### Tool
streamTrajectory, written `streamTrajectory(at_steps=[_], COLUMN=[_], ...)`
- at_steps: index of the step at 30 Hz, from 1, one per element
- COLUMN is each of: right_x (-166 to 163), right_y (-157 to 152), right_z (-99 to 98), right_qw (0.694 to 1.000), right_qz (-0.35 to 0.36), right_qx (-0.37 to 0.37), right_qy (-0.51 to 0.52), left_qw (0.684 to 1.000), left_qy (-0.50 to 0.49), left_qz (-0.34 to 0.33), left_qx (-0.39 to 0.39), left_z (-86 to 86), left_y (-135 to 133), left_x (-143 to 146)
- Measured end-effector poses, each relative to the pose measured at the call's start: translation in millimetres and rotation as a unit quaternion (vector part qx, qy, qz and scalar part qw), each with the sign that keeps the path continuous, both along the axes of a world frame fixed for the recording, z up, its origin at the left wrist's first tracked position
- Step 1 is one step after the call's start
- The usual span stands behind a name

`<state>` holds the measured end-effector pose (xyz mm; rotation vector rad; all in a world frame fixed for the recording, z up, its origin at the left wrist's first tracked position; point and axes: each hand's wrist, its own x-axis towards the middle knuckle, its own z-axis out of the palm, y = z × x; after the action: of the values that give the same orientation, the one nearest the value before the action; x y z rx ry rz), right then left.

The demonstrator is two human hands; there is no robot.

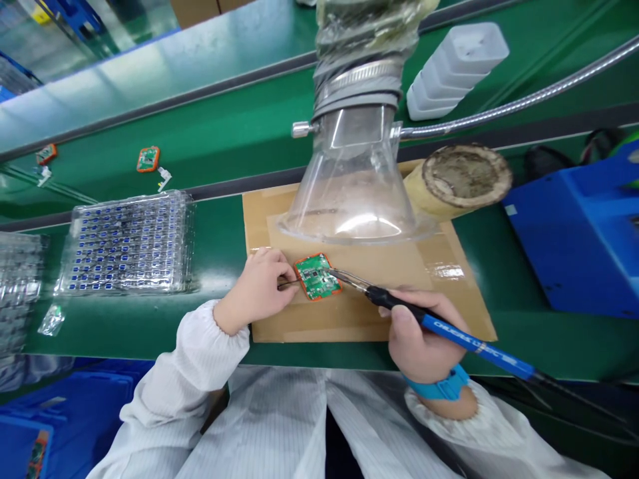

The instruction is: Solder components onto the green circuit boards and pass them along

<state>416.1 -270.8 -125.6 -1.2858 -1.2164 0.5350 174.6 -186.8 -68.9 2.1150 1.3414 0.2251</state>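
Note:
A green circuit board (314, 274) with an orange rim lies on a cardboard sheet (369, 326). At the board's left edge, my left hand (264, 283) is closed in a pinch on a thin dark strand, perhaps a wire, whose far end I cannot make out. My right hand (424, 332) is wrapped round a soldering iron (449, 330) with a black and blue handle. Its metal tip reaches the board's upper right part; whether it touches is too small to tell. A blue wristband (442, 386) circles my right wrist.
A clear fume hood (357, 193) hangs just above the board, with a metal hose (524, 100) at its right. Behind stands a round yellowish pot (464, 176). Clear trays (127, 243) are stacked left, white containers (456, 66) at the back, a blue box (574, 233) right.

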Motion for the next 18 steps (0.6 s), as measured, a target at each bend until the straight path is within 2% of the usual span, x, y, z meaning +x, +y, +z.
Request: streamTrajectory(at_steps=[3, 6, 8, 10, 12, 13, 15, 17, 18], right_x=[5.1, 10.2, 12.3, 12.9, 12.0, 11.2, 9.2, 7.3, 6.7], right_y=[2.5, 3.8, 5.6, 8.5, 11.3, 12.4, 13.8, 14.5, 14.8], right_z=[0.9, 2.4, 4.1, 7.2, 12.0, 15.0, 21.3, 26.6, 28.2], right_qw=[1.000, 0.999, 0.998, 0.998, 0.999, 0.998, 0.997, 0.997, 0.997], right_qz=[-0.024, -0.040, -0.048, -0.043, -0.034, -0.030, -0.027, -0.021, -0.014], right_qx=[-0.009, -0.021, -0.027, -0.034, -0.041, -0.053, -0.065, -0.066, -0.063], right_qy=[0.003, 0.010, 0.017, 0.018, 0.011, 0.003, -0.017, -0.036, -0.047], left_qw=[1.000, 0.996, 0.973, 0.932, 0.902, 0.898, 0.906, 0.906, 0.890], left_qy=[0.006, -0.036, -0.103, -0.176, -0.227, -0.240, -0.228, -0.136, -0.057], left_qz=[-0.009, 0.035, 0.078, 0.133, 0.198, 0.234, 0.307, 0.401, 0.446], left_qx=[0.010, -0.074, -0.190, -0.286, -0.308, -0.285, -0.180, -0.004, 0.075], left_z=[5.4, 14.0, 19.9, 25.7, 31.8, 34.9, 40.7, 44.2, 44.5], left_y=[-1.5, 7.0, 22.1, 46.1, 78.6, 97.1, 135.7, 170.7, 185.2], left_x=[-6.0, -18.3, -31.4, -48.6, -70.6, -83.6, -113.4, -146.6, -163.2])
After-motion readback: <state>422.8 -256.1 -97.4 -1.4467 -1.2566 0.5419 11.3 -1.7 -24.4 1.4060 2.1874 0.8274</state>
